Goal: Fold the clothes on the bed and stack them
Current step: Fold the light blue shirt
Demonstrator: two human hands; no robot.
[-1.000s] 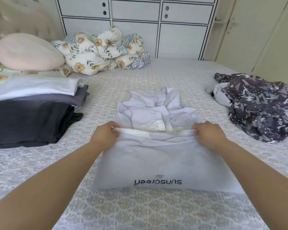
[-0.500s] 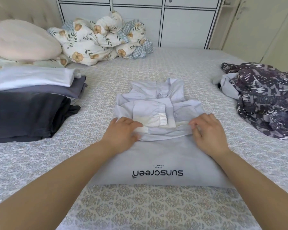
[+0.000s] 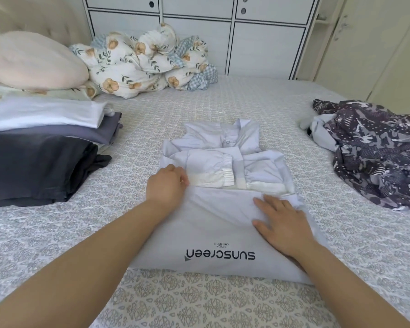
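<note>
A pale lilac jacket (image 3: 223, 223) printed "sunscreen" lies on the bed in front of me, its lower part folded up over the sleeves. My left hand (image 3: 167, 185) sits at the left end of that folded edge with its fingers curled onto the fabric. My right hand (image 3: 279, 223) lies flat on the folded panel, fingers straight, pressing it down. A stack of folded clothes (image 3: 40, 143), white over grey over black, stands at the left. A crumpled dark patterned garment (image 3: 374, 152) lies at the right.
A round pink cushion (image 3: 31, 60) and a bundled floral quilt (image 3: 140, 60) sit at the head of the patterned bedspread (image 3: 223, 301). White cabinets (image 3: 258, 43) stand behind the bed.
The jacket's lower part has been laid over the sleeves. My right hand slid back toward me and flattened on the panel. My left hand shifted left to the fold's edge.
</note>
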